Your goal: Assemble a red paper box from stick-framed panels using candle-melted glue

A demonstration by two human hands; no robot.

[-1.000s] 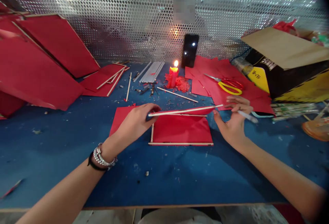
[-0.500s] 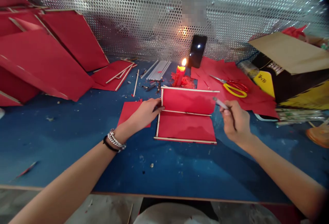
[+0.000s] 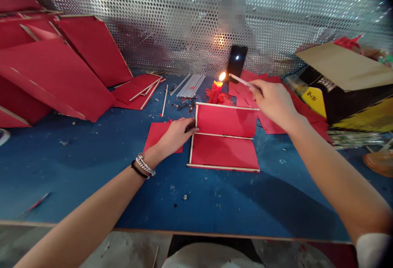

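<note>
A red paper panel (image 3: 225, 152) framed with thin pale wooden strips lies on the table in front of me, one strip crossing its middle. My left hand (image 3: 176, 136) pinches its left edge, thumb on top. In my right hand (image 3: 273, 98) is a whitish glue stick (image 3: 241, 80), its tip close to the flame of a lit red candle (image 3: 217, 91). Red wax lies around the candle's base. A smaller red paper piece (image 3: 155, 135) rests partly under my left wrist.
Framed red panels (image 3: 58, 77) are stacked at the left. Several glue sticks (image 3: 190, 86) lie beside the candle. A phone (image 3: 237, 61) leans on the perforated metal screen (image 3: 172, 18). Red sheets and a black-yellow box (image 3: 346, 96) occupy the right. The table's front edge (image 3: 153, 231) runs nearby.
My right hand has moved up and left from the panel's right side, bringing the glue stick to the candle flame. It now hides the scissors. My left hand stays at the panel's edge.
</note>
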